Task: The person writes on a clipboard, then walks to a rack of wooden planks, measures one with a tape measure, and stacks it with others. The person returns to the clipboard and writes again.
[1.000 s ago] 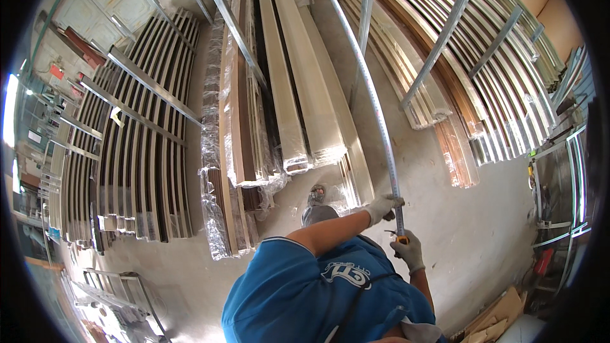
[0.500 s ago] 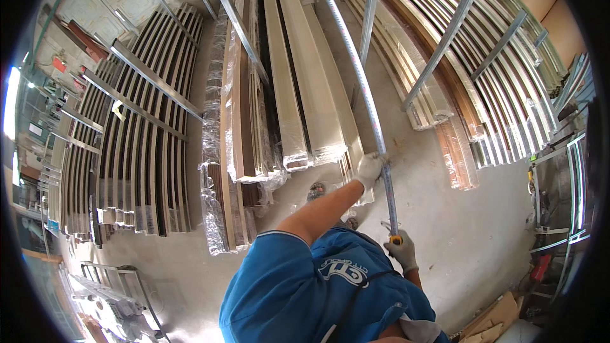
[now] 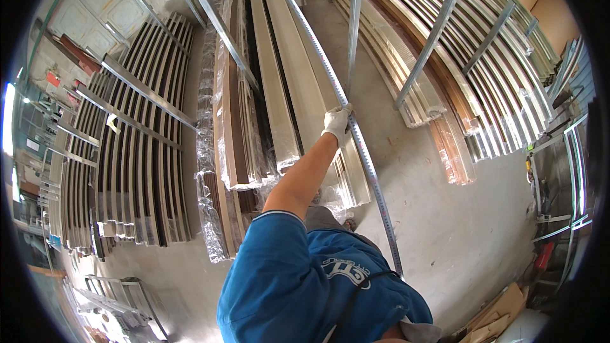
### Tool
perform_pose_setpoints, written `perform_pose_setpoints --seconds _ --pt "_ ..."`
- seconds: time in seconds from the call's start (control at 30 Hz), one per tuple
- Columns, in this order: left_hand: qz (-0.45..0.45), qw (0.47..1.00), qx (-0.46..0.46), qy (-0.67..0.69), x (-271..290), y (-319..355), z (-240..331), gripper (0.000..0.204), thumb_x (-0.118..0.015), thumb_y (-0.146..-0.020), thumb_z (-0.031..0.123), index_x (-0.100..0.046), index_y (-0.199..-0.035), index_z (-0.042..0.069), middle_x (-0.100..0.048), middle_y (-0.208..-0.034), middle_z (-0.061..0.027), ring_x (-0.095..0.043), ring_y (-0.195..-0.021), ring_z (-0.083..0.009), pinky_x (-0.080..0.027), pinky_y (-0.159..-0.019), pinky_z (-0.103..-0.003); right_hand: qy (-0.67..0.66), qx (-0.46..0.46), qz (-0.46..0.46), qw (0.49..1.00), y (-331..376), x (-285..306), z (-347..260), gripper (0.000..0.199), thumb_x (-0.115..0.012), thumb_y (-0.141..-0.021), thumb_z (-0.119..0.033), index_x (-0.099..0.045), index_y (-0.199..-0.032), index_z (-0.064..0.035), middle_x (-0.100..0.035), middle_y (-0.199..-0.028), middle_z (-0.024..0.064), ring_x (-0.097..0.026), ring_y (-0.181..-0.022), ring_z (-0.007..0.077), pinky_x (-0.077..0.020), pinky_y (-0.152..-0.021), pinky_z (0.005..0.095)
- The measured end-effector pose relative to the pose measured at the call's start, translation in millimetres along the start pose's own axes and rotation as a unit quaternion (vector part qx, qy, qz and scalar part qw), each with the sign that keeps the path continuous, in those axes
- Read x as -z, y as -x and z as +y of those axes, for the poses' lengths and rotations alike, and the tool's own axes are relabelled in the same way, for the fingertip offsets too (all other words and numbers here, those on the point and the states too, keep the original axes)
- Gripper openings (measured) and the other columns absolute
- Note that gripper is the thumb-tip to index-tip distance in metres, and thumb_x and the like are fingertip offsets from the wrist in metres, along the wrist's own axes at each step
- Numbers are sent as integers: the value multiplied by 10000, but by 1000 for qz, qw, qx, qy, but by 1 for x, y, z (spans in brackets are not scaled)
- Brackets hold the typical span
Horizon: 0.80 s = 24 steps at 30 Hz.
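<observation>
My left hand [image 3: 337,121], in a white work glove, reaches forward with its fingers closed around the long metal blade of a tape measure [image 3: 370,165]. The blade carries fine markings along its length. It runs from the far top of the view, past my hand, down to the right side of my blue shirt. Just left of and below the blade lie long cream profiles [image 3: 298,57], partly wrapped in clear film. My right hand and the tape's case are out of sight, and the blade's lower end disappears beside my body.
Upright metal posts [image 3: 356,32] divide the racks. Stacked dark and pale profiles [image 3: 143,171] fill the left. Brown and white profiles [image 3: 502,89] lie to the right. Concrete floor [image 3: 432,228] runs between them. Cardboard [image 3: 499,317] is at lower right, a metal frame [image 3: 130,289] at lower left.
My left hand has moved forward and slightly left along with the blade, which now slants more. My right hand, earlier holding the yellow-and-black tape case, has gone from view.
</observation>
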State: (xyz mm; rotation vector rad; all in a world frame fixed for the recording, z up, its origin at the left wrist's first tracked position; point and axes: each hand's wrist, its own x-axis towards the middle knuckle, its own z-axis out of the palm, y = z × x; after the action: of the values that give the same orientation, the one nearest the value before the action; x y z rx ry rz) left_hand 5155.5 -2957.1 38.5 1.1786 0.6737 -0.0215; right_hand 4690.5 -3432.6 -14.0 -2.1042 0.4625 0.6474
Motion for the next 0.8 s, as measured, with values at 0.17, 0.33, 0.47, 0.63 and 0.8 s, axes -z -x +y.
perform_pose_setpoints --seconds 0.17,0.33,0.47,0.63,0.8 --pt "-27 999 -4 -45 -4 5 -19 180 -701 -893 253 -685 -840 82 -628 -650 -14 -462 -423 -108 -335 -395 -275 -39 25 4 999 -18 -7 -33 351 -773 -741 -167 -669 -1065 -80 -654 -777 66 -621 -738 151 -508 -707 292" --pt "-87 995 17 -42 -3 21 -71 181 -720 -873 241 -685 -872 63 -638 -671 -30 -486 -433 -115 -356 -388 -270 9 92 -37 995 -56 -11 -100 385 -808 -676 -163 -660 -1010 -43 -642 -759 30 -601 -697 124 -503 -667 288" --pt "-95 993 61 -42 9 25 -96 199 -717 -872 240 -665 -937 60 -647 -713 -27 -500 -456 -109 -363 -398 -265 -3 55 -80 995 -91 -36 -152 355 -788 -679 -155 -661 -989 -40 -606 -704 10 -577 -580 89 -489 -539 271" --pt "-80 992 92 -37 37 6 -80 200 -711 -875 234 -657 -982 74 -644 -727 -17 -496 -482 -98 -365 -438 -262 -27 54 -128 990 -149 -90 -218 325 -780 -693 -160 -666 -974 -44 -579 -684 -5 -561 -560 75 -471 -501 258" --pt "-43 996 76 -20 84 -34 -39 163 -697 -891 222 -677 -951 71 -627 -697 2 -478 -485 -77 -351 -445 -248 -81 74 -170 979 -213 -171 -306 281 -780 -715 -171 -666 -935 -40 -570 -711 -13 -541 -634 84 -467 -566 263"
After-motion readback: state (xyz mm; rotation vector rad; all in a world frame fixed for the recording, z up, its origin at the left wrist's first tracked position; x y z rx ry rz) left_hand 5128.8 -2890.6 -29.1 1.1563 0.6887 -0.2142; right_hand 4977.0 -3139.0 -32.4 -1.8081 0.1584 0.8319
